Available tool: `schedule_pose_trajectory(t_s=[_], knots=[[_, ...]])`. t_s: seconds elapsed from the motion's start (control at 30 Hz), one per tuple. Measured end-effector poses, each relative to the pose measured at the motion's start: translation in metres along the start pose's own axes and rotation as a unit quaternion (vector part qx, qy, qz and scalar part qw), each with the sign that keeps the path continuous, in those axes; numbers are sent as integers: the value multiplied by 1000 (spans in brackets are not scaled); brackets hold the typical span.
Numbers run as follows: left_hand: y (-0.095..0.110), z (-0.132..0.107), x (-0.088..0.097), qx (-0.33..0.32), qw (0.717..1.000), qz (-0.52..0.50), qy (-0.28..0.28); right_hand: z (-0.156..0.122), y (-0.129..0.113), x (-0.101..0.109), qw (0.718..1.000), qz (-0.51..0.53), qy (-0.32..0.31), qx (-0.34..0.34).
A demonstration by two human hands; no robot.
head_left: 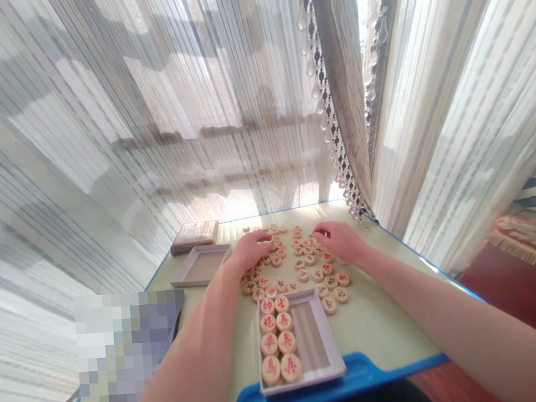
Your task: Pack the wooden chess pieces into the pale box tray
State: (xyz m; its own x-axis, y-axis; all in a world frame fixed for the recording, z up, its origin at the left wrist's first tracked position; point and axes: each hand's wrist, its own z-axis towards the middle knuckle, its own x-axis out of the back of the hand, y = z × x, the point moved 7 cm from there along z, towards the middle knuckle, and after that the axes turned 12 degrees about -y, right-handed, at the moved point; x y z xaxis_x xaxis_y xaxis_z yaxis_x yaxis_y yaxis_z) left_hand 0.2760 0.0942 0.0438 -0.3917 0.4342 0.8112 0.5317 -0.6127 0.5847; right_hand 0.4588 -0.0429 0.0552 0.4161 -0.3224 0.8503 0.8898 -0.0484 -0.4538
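Observation:
Several round wooden chess pieces (309, 265) with red or dark characters lie scattered over a pale green table (377, 322). My left hand (252, 250) rests palm down on the left part of the pile, fingers curled over pieces. My right hand (339, 239) is at the pile's right side, fingertips pinched on a piece near the top. A grey tray (321, 344) close to me holds several red-lettered pieces in two columns on its left side; its right half is bare.
A second, shallow grey tray (201, 265) lies at the left, with a flat printed box (194, 235) behind it. The table has a blue rim (309, 394). Sheer curtains and a beaded drape (336, 129) hang close behind. A red carpet lies to the right.

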Motion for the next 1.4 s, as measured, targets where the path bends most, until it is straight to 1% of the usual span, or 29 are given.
schedule_pose_trajectory(t_s=[0.07, 0.1, 0.2, 0.27, 0.33, 0.37, 0.4, 0.43, 0.47, 0.53, 0.6, 0.73, 0.8, 0.87, 0.93, 0.97, 1.03, 1.1, 1.17, 1.27, 1.4], knots=[[-5, -1, 7, 8, 999, -16, 30, 0, 3, -1, 1000, 1, -2, -3], [-9, -1, 9, 14, 999, -8, 35, 1, 4, -2, 1000, 2, -6, -3], [-18, 1, 10, 30, 999, 43, 0, 2, 7, -7, 1000, 1, -21, 1], [-21, 2, 11, 28, 999, 31, -14, 2, 6, -9, 1000, -3, -30, 4], [-21, 2, 17, 16, 1000, 0, 14, 2, 3, -10, 999, -4, -34, 10], [-20, 1, 21, 14, 999, 1, 31, 2, 1, -10, 999, -4, -35, 17], [-19, 0, 23, 17, 999, 19, 41, 1, -2, -10, 999, -3, -34, 26], [-18, 0, 23, 24, 998, 49, 40, 0, -5, -9, 999, -1, -33, 36], [-18, -1, 21, 30, 996, 82, 27, 0, -7, -9, 998, 1, -32, 47], [-17, -1, 15, 36, 991, 130, -18, -2, -12, -8, 997, 3, -33, 64], [-16, 0, 9, 31, 988, 142, -54, -4, -15, -9, 997, 3, -36, 71], [-14, 0, 3, 8, 985, 145, -90, -7, -22, -9, 996, 9, -19, 82], [-12, -1, 3, -3, 985, 144, -96, -4, -25, -8, 997, 25, -4, 79], [-9, -3, 4, -11, 986, 138, -92, 6, -25, -11, 998, 33, -7, 60], [-7, -4, 4, -28, 986, 132, -95, 22, -24, -19, 999, 16, -39, 35], [-6, -4, 3, -38, 986, 132, -96, 32, -24, -23, 998, -4, -60, 25], [-5, -3, 1, -53, 985, 134, -91, 52, -27, -32, 993, -64, -97, 29], [-6, -2, 0, -54, 988, 129, -66, 71, -32, -38, 986, -112, -115, 44], [-7, 0, 0, -46, 992, 112, -39, 86, -34, -45, 978, -142, -150, 41], [-4, 3, -4, -32, 994, 106, -21, 99, -33, -53, 969, -160, -185, 26], [-1, 6, -7, -9, 992, 123, 8, 101, -29, -53, 968, -173, -182, 23]])
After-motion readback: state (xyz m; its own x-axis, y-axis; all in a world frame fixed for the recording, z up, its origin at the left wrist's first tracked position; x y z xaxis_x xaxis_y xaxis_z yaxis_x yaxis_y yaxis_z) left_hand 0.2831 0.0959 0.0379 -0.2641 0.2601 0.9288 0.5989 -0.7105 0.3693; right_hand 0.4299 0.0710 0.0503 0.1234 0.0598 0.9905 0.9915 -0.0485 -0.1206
